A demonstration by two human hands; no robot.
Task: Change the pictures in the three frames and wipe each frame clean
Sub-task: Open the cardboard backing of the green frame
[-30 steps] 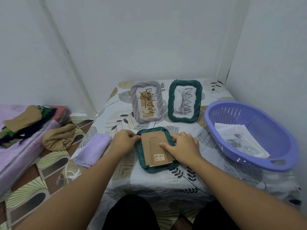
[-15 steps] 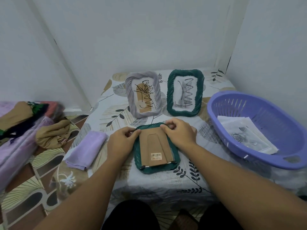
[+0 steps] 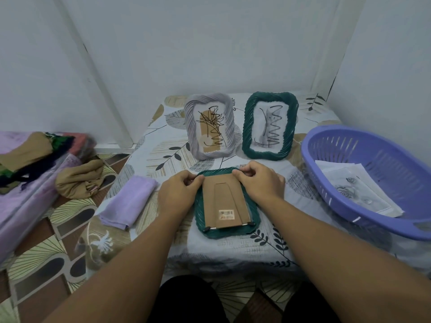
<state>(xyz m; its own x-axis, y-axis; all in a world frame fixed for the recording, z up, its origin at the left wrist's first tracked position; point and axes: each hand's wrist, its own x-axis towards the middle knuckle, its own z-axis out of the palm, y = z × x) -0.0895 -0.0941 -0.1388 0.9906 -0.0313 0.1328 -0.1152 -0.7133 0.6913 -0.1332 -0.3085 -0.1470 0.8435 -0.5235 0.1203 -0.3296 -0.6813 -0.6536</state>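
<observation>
Since the earlier frame, both your hands have moved from the middle of the backing up to its far corners. At the table's left edge lies the cloth (image 3: pixel 129 202), folded and untouched. Your left hand (image 3: pixel 178 197) pinches the far left corner of the backing (image 3: pixel 225 203); probably it works a clip there, but the clip itself is hidden. The face-down frame (image 3: pixel 254 217) lies near the front edge, with two clips at its near side not yet turned. Your right hand (image 3: pixel 260 183) pinches the far right corner. Behind stand the grey frame (image 3: pixel 229 127) and the green frame (image 3: pixel 291 127), both holding pictures. The basket (image 3: pixel 326 183) at the right edge holds the new pictures (image 3: pixel 354 185). I judge the task is only at its start: no picture changed, no frame wiped.
</observation>
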